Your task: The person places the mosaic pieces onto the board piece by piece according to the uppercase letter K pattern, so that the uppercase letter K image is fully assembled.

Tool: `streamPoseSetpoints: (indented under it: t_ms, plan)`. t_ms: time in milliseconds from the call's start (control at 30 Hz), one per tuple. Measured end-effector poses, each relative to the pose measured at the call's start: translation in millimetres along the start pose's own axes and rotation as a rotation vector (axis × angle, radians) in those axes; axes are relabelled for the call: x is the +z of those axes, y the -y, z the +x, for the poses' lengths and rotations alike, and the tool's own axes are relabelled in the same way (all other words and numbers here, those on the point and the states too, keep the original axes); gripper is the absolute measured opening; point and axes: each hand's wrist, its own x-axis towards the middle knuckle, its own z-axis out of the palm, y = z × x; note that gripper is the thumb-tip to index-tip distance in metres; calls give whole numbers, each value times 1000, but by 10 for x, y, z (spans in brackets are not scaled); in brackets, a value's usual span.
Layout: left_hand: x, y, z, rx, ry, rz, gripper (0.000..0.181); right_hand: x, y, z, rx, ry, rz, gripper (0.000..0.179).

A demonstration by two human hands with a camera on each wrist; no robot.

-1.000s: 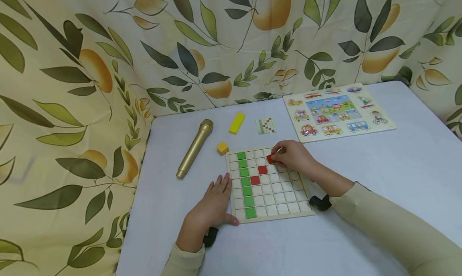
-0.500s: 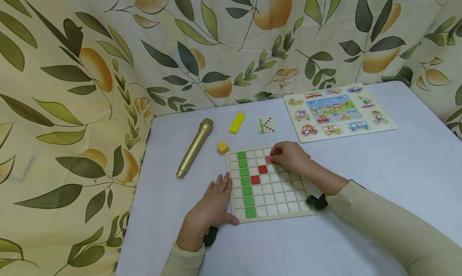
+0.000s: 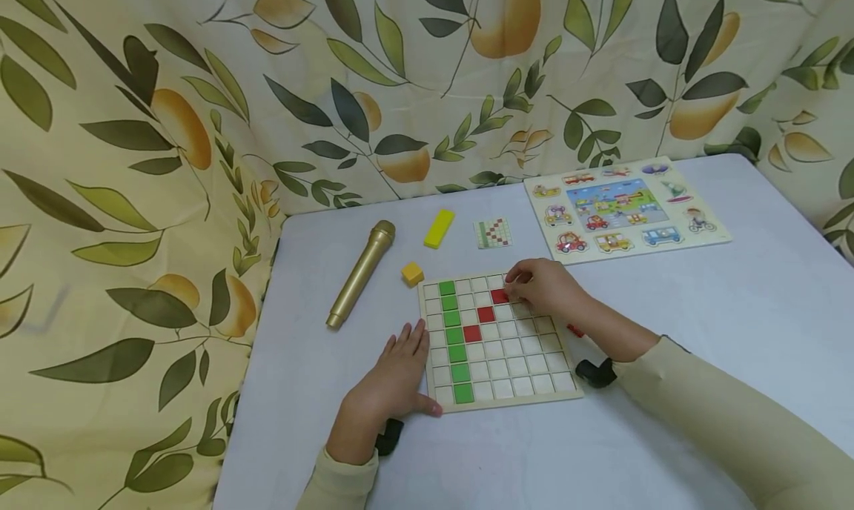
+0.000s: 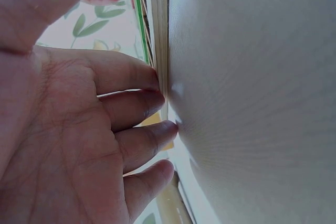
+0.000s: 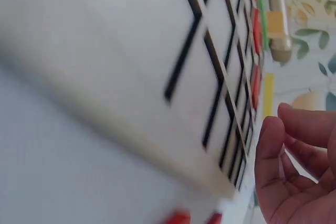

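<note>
A wooden grid board (image 3: 507, 405) lies on the table, with a column of green tiles (image 3: 457, 353) and a diagonal of three red tiles (image 3: 486, 314). My left hand (image 3: 392, 382) rests flat with its fingers along the board's left edge; in the left wrist view the fingertips touch the wooden side. My right hand (image 3: 548, 289) is at the upper part of the grid, beside the uppermost red tile (image 3: 500, 296), which lies flat in its cell. In the right wrist view the right hand's thumb and index fingertip meet, the fingers are curled, and no tile shows between them.
Red pieces (image 3: 575, 330) lie just right of the board, partly behind the right forearm. Beyond the board are an orange block (image 3: 412, 274), a yellow bar (image 3: 439, 229), a gold microphone (image 3: 360, 275), a small pattern card (image 3: 492, 233) and a vehicle puzzle board (image 3: 555, 243).
The uppermost red tile went from tilted in the right fingertips to flat in its cell. My right hand has shifted slightly right, uncovering it. The left hand stays put.
</note>
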Motion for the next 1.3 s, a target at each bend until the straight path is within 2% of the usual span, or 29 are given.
streamPoseSetpoints:
  t_ms: [167, 367, 667, 833, 1300]
  plan:
    - [4, -2, 10, 0, 11, 0, 125, -202, -149, -164, 46, -32, -15, 18]
    - [5, 7, 1, -4, 8, -11, 125, -379, -414, -393, 131, -26, -42, 24]
    - [-5, -20, -6, -11, 13, -21, 125, -500, -655, -680, 204, -15, -72, 34]
    - [6, -24, 2, -12, 19, -17, 126, -487, -698, -747, 226, 3, -89, 39]
    - [6, -15, -8, 15, -1, -11, 125, -441, -689, -756, 196, -18, -94, 26]
